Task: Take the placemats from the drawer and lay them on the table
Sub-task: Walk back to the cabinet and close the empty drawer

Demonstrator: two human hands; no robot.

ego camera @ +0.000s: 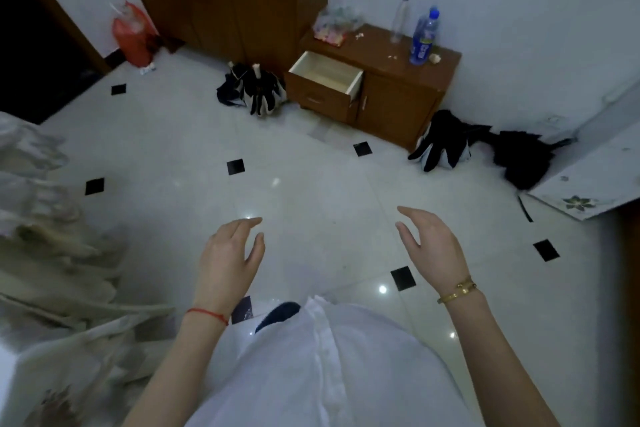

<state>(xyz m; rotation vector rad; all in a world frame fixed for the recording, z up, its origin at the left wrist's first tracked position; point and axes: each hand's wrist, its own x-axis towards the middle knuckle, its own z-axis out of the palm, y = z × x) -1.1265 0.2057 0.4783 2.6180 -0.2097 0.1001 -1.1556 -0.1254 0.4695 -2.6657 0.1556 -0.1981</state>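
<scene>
White shirt nearest; left hand and right hand hover empty, fingers loosely spread. Drawer (pulled out) at cabinet's left end.

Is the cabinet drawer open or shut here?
Open. The drawer is pulled out from the cabinet, and the pale inside that shows holds nothing visible.

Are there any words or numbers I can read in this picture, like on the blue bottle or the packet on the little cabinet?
Nothing here can be read.
Blue bottle: its label has white marks, too blurred to read.
Packet on the small cabinet: a printed pattern, no legible words.
Clear bottle: no label text visible.
Red bag: no writing can be made out.
</scene>
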